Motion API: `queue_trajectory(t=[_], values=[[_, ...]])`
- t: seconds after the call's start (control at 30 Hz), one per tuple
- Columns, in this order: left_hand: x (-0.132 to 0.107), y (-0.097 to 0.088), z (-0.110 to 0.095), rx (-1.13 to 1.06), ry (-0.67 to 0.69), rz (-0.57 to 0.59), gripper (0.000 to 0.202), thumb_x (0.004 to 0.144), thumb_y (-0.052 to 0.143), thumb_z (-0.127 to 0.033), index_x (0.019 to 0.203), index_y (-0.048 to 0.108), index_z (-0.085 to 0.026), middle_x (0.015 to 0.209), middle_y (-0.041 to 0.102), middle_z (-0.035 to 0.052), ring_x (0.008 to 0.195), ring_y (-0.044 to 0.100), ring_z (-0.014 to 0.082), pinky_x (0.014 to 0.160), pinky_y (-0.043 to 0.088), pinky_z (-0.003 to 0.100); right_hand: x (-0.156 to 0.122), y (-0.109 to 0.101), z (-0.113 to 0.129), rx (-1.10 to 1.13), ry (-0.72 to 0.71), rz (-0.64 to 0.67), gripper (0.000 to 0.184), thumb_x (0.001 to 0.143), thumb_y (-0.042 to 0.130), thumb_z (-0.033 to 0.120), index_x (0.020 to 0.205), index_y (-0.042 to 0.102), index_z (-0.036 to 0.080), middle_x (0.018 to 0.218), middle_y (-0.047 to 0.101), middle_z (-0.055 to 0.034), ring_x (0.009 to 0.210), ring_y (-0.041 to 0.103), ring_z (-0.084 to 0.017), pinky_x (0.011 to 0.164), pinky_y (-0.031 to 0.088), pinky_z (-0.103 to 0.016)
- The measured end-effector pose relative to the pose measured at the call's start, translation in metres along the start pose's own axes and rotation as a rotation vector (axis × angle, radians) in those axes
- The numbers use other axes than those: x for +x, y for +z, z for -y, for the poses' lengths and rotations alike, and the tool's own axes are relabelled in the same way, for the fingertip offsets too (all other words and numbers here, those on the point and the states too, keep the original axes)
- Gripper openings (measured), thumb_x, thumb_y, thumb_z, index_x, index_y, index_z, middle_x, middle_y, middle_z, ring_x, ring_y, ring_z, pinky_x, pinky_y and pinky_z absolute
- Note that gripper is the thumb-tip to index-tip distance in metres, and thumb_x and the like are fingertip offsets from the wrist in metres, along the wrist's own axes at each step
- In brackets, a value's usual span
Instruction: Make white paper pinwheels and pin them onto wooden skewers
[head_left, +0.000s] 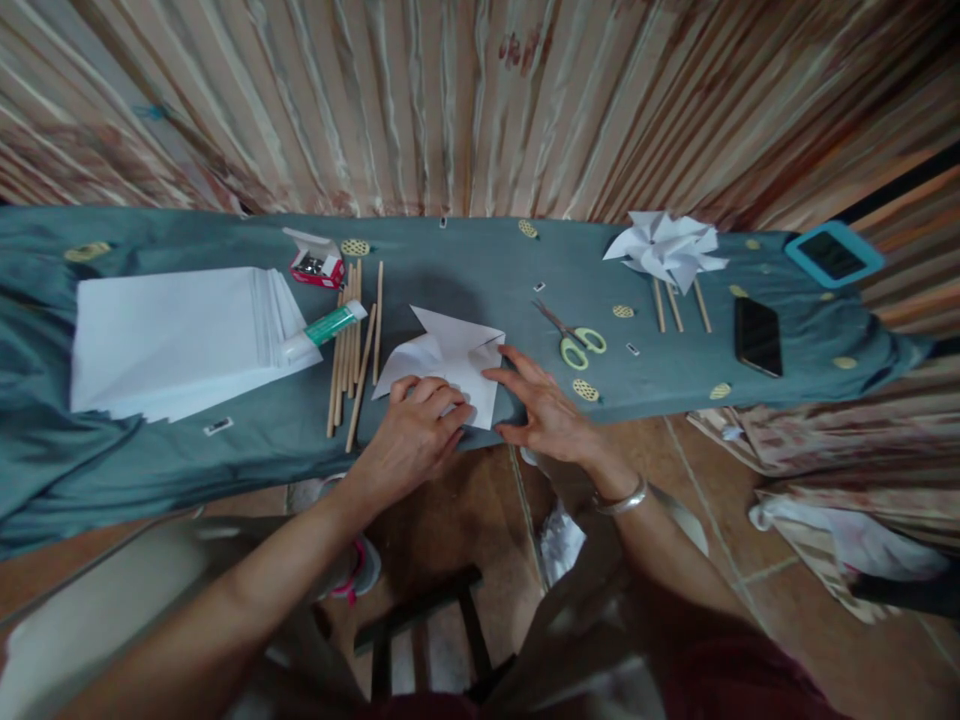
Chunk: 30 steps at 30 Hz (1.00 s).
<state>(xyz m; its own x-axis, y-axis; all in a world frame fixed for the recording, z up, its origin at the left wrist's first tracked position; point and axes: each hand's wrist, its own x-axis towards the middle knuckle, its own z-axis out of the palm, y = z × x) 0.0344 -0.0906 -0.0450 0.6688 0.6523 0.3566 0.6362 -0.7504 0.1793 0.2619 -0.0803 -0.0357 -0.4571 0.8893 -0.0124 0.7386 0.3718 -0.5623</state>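
Note:
A white paper pinwheel point(457, 355), partly folded, lies on the cloth-covered table in front of me. My left hand point(424, 425) presses on its near left side with curled fingers, covering that part of the paper. At its right edge is my right hand point(544, 405), fingers spread, the tips at or close to the paper's border. Left of the paper lie several wooden sticks point(352, 340). Scissors point(574, 335) with pale green handles rest to the right, blades pointing away to the left.
On the left, a stack of white paper point(172, 340) carries a green glue stick point(334, 322). Behind the sticks stands an opened small red box point(316, 262). Finished pinwheels point(664, 250) on sticks, a black phone point(757, 335) and a blue-framed device point(834, 253) lie right. A curtain point(420, 110) hangs behind.

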Motion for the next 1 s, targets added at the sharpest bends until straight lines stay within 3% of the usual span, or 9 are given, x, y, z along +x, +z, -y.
queue_trajectory(t=[0.3, 0.57, 0.77, 0.87, 1.0], values=[[0.001, 0.001, 0.001, -0.008, 0.027, -0.022, 0.015, 0.093, 0.054, -0.018, 0.097, 0.068, -0.019, 0.098, 0.071, 0.0063, 0.092, 0.058, 0.0233, 0.083, 0.035, 0.041, 0.005, 0.003, -0.001, 0.069, -0.073, -0.051, 0.038, 0.077, 0.071, 0.018, 0.114, 0.063, 0.023, 0.149, 0.046, -0.0145, 0.141, 0.039, -0.029, 0.112, 0.032, -0.055], [0.000, 0.001, -0.001, -0.026, 0.022, -0.013, 0.014, 0.093, 0.054, -0.018, 0.095, 0.068, -0.019, 0.097, 0.071, 0.0047, 0.092, 0.059, 0.0221, 0.086, 0.034, 0.041, 0.010, 0.003, -0.008, 0.204, -0.054, -0.099, 0.012, 0.084, 0.067, 0.019, 0.093, 0.074, 0.024, 0.136, 0.060, -0.0090, 0.130, 0.053, -0.025, 0.109, 0.041, -0.047], [0.001, -0.013, 0.015, -0.024, -0.117, -0.091, 0.027, 0.097, 0.046, -0.025, 0.117, 0.063, -0.018, 0.114, 0.068, 0.0098, 0.108, 0.056, 0.0273, 0.088, 0.035, 0.045, 0.023, 0.011, -0.003, 0.182, -0.074, -0.186, 0.009, 0.087, 0.065, 0.023, 0.089, 0.074, 0.025, 0.124, 0.067, -0.0068, 0.120, 0.058, -0.024, 0.105, 0.044, -0.046], [0.002, -0.015, 0.029, 0.049, -0.225, -0.112, 0.025, 0.096, 0.048, -0.024, 0.113, 0.066, -0.020, 0.119, 0.067, 0.0097, 0.115, 0.052, 0.0313, 0.087, 0.035, 0.047, 0.029, 0.011, 0.000, 0.158, -0.071, -0.217, 0.010, 0.088, 0.064, 0.025, 0.090, 0.074, 0.026, 0.115, 0.071, -0.0060, 0.112, 0.061, -0.023, 0.100, 0.047, -0.045], [0.005, -0.011, 0.035, 0.055, -0.239, -0.062, 0.022, 0.093, 0.050, -0.022, 0.103, 0.070, -0.023, 0.111, 0.070, 0.0081, 0.109, 0.053, 0.0317, 0.084, 0.035, 0.048, 0.035, 0.009, 0.006, 0.195, -0.049, -0.224, 0.012, 0.089, 0.063, 0.024, 0.091, 0.075, 0.024, 0.097, 0.074, -0.0050, 0.097, 0.066, -0.022, 0.091, 0.051, -0.038]])
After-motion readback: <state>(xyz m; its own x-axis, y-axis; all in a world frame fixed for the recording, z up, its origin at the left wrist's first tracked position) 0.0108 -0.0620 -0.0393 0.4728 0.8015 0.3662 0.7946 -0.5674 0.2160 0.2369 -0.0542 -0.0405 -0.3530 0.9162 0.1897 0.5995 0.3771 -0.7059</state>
